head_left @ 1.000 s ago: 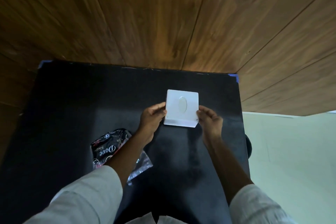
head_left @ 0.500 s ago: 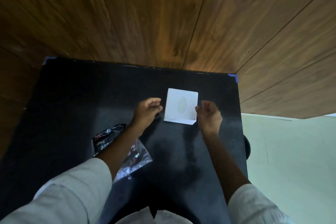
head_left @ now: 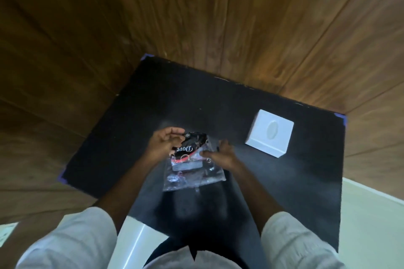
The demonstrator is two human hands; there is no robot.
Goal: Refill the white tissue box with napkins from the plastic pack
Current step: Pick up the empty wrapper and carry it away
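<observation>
Clear crinkly plastic napkin pack w/ black label [head_left: 192, 161] is gripped by left hand [head_left: 162, 145] & right hand [head_left: 223, 156], prob. for opening; square white tissue box [head_left: 270, 133] is parked aside, untouched.

A black table [head_left: 251, 98] stands against a wood-panelled wall [head_left: 196, 17].

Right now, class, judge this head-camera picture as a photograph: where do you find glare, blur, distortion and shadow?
Head view: glare glints off the clear plastic pack and a warm patch lights the wood wall; both hands, left hand and right hand, look motion-smeared; the wide lens bends the black table edges; the white tissue box is bright yet soft-edged.
</observation>
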